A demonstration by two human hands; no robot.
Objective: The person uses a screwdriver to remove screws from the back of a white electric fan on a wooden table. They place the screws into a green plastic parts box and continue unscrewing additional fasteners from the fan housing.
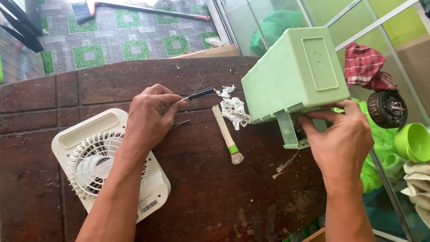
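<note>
My left hand point(150, 116) rests on the dark wooden table point(215, 197), closed on a small black-handled tool point(199, 93) whose handle sticks out to the right; a thin metal tip shows below my fingers. My right hand point(342, 139) grips the lower edge of a light green plastic housing point(295, 74) tilted up at the table's right side. Between my hands lie a small pale brush point(226, 133) with a green band and a heap of white scraps point(234, 107). A white fan grille point(96, 163) lies under my left forearm.
Beyond the table's right edge are a red checked cloth point(367, 67), a dark round motor point(387, 109), a green cup point(414, 141) and folded cloths point(419, 183). A broom point(134, 8) lies on the tiled floor at the back. A cardboard box point(208, 51) stands behind the table.
</note>
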